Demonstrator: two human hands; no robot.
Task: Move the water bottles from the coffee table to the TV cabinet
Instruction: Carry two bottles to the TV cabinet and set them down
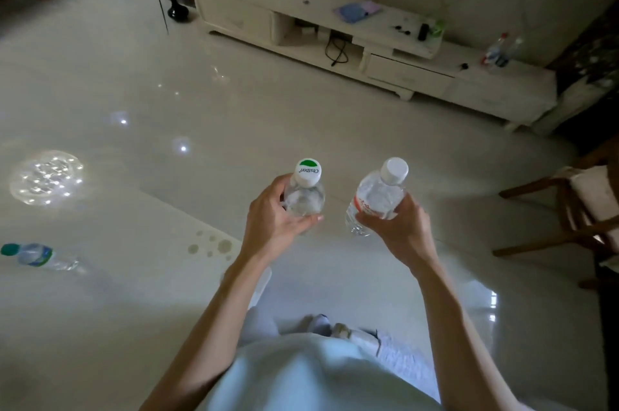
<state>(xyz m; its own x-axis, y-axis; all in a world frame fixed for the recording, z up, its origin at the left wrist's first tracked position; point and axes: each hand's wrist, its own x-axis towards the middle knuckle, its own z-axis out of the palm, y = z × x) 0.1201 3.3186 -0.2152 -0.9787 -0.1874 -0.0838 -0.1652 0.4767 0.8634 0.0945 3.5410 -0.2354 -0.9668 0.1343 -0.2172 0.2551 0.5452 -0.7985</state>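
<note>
Right now I have a water bottle in each hand, out in front of me over the shiny floor (234, 102). My left hand (274, 213) has its fingers curled round the bottle with the green and white cap (306, 196). My right hand (398, 226) has its fingers wrapped round the bottle with the white cap and red label (373, 201). Both bottles are up in the air, well apart from the TV cabinet (294, 5) across the room.

I think the job now is to carry them over there. I should keep both bottles upright and hold them tight, because wet plastic may slip. I should set them down on a bare part of the cabinet top and stand them up gently, one at a time.

Two bottles (497, 53) stand at the right end of the cabinet. A blue and purple flat thing (356, 11) and some small black things (423, 31) lie on top, so I should stay off those. A wooden chair (569, 219) sits on my right, and a black vase (177, 10) stands by the cabinet's left end. I should walk between them. One more bottle with a teal cap (37, 256) lies on its side on the coffee table (140, 236) to my left. It looks like that one comes later.
</note>
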